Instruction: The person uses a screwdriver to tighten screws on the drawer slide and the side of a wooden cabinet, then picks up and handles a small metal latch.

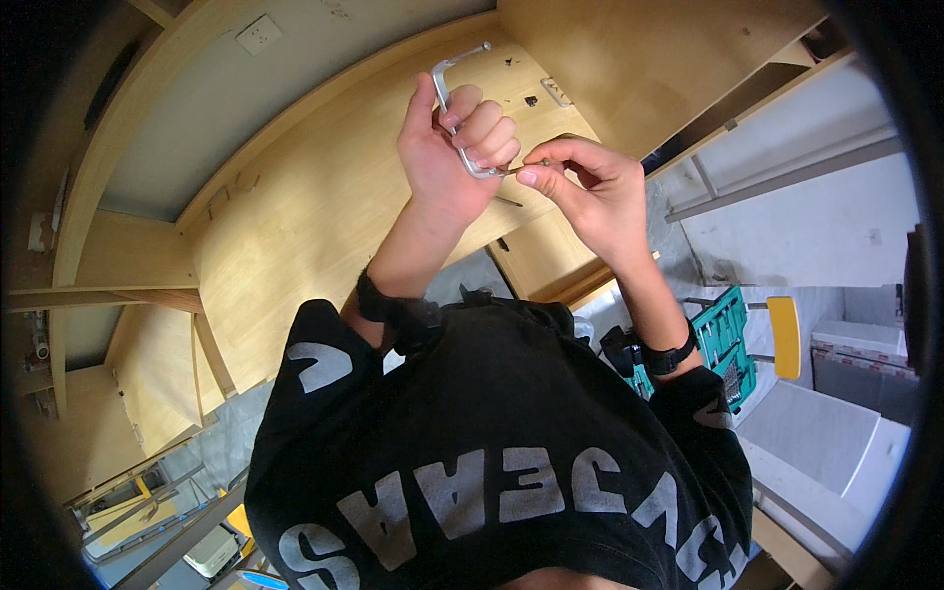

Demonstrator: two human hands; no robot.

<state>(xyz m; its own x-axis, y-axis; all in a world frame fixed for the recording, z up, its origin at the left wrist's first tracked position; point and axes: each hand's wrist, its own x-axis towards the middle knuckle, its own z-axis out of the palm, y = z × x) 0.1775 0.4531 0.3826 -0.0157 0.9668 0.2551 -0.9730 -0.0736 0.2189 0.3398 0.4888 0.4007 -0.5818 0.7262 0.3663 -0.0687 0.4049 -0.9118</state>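
My left hand [447,157] is raised over the wooden desktop [295,236], its fingers curled around a silver C-shaped pull handle [439,87]. A thin silver stem with a small end sticks out of the handle's upper end. At the lower end, my right hand [595,197] pinches a small screw [510,172] between thumb and forefinger. The screw meets the handle's end; how far it sits in is too small to tell. Below the hands, a thin dark rod [508,202] lies on the desktop, its kind unclear.
Thin bent metal pieces [218,200] lie at the desktop's left. Small black bits [531,100] are near its far right. Wooden panels enclose the far side, with a wall socket [259,35]. On the right stand an open teal tool case [723,344] and a yellow-ended stool [785,337].
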